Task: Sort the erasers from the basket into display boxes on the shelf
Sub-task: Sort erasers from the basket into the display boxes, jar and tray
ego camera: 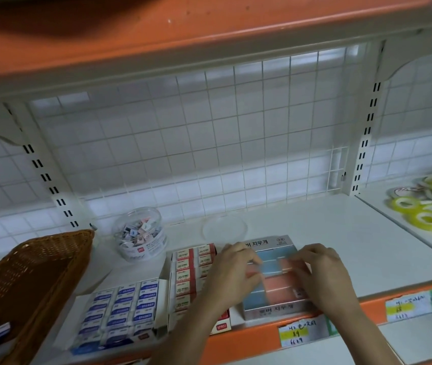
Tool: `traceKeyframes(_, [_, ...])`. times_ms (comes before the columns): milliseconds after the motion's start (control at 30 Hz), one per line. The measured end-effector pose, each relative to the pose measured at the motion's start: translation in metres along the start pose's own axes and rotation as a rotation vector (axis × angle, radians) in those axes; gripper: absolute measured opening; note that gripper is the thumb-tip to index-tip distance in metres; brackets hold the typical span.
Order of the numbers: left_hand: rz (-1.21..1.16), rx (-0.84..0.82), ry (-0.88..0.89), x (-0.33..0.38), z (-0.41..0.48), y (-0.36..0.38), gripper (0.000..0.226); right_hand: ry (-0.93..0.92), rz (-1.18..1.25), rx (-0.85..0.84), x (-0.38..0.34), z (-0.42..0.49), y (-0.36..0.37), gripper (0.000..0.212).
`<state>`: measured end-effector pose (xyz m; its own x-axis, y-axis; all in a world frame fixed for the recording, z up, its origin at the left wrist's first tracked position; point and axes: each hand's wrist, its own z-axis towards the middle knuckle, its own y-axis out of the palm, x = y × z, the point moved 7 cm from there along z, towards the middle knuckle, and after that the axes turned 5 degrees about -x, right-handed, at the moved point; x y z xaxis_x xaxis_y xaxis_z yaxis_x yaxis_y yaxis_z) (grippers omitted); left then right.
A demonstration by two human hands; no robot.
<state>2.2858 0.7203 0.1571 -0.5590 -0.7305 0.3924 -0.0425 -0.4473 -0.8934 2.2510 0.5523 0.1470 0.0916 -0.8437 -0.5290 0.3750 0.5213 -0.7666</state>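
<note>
Evidently left hand (232, 275) and right hand (320, 275) pinch erasers (280, 287) in box (270, 310) marked "지우개".

We see only our two arms. Our left grip (232, 275) is a bare hand on a bare left forearm (183, 335). Our right grip (320, 275) is bare as well, and its right forearm (367, 335) is uncovered down to the lower edge of view. Our fingers are blurred, so we cannot make out finer detail.
</note>
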Motion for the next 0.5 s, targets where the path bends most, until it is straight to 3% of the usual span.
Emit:
traceKeyframes(133, [0.032,0.020,0.019,0.003,0.000,-0.004,0.031,-0.051,-0.022,-0.011,-0.018,-0.001,0.005,0.031])
traceKeyframes(300, [0.058,0.165,0.003,-0.010,-0.012,-0.032,0.026,-0.166,-0.014,0.016,-0.069,-0.006,0.009,0.040])
traceKeyframes(500, [0.119,0.198,-0.122,-0.053,-0.038,-0.070,0.023,-0.239,0.054,-0.054,-0.131,-0.001,0.044,0.032])
